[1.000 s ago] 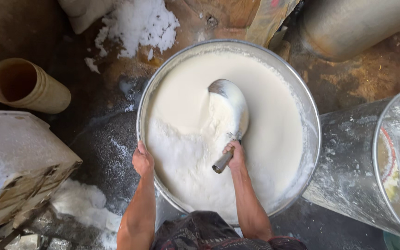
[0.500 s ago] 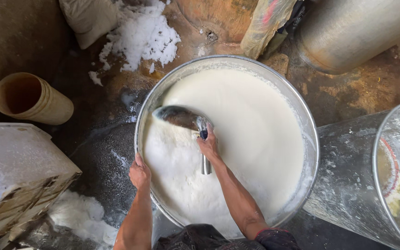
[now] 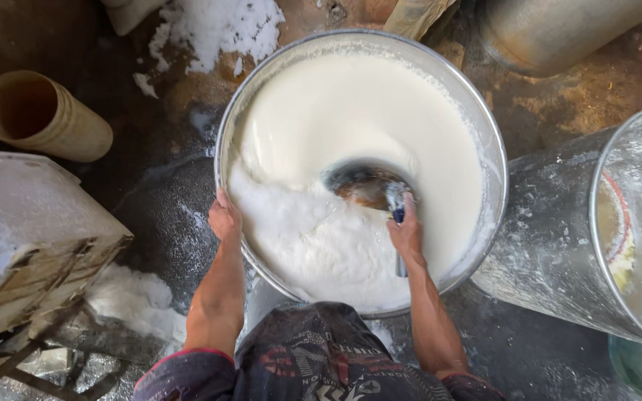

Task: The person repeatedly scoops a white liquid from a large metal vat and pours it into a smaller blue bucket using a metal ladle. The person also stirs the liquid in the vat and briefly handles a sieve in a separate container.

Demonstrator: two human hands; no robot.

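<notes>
Ladle (image 3: 365,186) sits in the big round metal basin (image 3: 493,160), right of centre, its bowl tilted and dipped into the white liquid (image 3: 336,111) so that a hollow opens around it. The right hand (image 3: 407,232) is closed tight around the ladle's handle near the near rim, with the arm reaching in over the edge; that low grip gives leverage for pushing the scoop through the thick mass. Foam (image 3: 321,245) lies heaped on the near side of the basin, while the far side is smooth.

The left hand (image 3: 224,219) clasps the basin's left rim, fingers curled over the edge, likely to steady the vessel against the pull of the ladle.

Around the basin, on the dark wet floor (image 3: 165,215), a tan cylinder (image 3: 42,115) lies on its side at far left, well apart. A dusty box (image 3: 31,238) stands on a frame at near left, with white powder (image 3: 213,26) spilled at the far edge and more below the box. A large metal drum (image 3: 581,245) lies tilted just right of the basin, its mouth facing the camera.
</notes>
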